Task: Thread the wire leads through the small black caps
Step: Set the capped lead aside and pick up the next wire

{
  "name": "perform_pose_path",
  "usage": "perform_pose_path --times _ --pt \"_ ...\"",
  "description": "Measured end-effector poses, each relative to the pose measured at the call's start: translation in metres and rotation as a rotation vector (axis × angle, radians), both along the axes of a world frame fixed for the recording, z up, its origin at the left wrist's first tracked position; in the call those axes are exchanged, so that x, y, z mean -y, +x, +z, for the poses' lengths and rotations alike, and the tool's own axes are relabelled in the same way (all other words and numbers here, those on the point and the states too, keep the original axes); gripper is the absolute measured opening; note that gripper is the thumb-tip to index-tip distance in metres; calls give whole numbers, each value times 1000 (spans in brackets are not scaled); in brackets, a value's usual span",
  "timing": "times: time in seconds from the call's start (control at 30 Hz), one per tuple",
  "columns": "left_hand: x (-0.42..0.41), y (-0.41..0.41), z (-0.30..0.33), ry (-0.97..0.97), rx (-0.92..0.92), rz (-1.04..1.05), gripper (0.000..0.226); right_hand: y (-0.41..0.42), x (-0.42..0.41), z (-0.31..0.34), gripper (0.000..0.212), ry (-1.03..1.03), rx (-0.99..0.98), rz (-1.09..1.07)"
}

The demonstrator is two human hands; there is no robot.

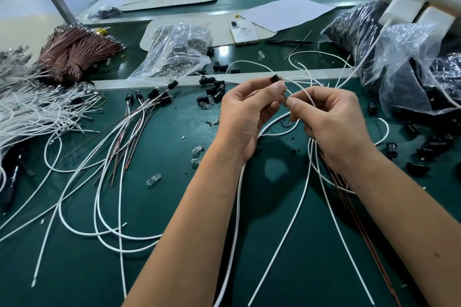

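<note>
My left hand [245,117] pinches a small black cap [275,79] at thumb and fingertip, cap sits just above the hand. Right hand [331,122] pinches a thin wire lead [284,96] right beside it, tip aimed at the left thumb; can't tell if it's inside the cap. White wires [279,242] hang from both hands, glossy, round; brown ones [359,227] run under the right wrist. Green mat [174,269], matte. Loose black caps [214,90] and clear bulbs [154,179] near; finished leads w/ caps [139,107] to the left. Plastic bags [411,77] far right, contents dark, hard to read.
</note>
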State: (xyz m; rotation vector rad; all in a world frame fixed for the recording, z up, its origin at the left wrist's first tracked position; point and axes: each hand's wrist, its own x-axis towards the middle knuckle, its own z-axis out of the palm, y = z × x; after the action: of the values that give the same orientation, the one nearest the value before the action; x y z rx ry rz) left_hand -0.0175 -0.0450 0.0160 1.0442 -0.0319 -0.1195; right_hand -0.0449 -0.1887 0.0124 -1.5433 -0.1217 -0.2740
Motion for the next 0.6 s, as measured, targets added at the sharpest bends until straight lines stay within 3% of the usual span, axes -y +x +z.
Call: perform_pose_path --times 0.6 --pt "3 -2 1 47 -92 103 5 6 2 -10 16 -137 -62 17"
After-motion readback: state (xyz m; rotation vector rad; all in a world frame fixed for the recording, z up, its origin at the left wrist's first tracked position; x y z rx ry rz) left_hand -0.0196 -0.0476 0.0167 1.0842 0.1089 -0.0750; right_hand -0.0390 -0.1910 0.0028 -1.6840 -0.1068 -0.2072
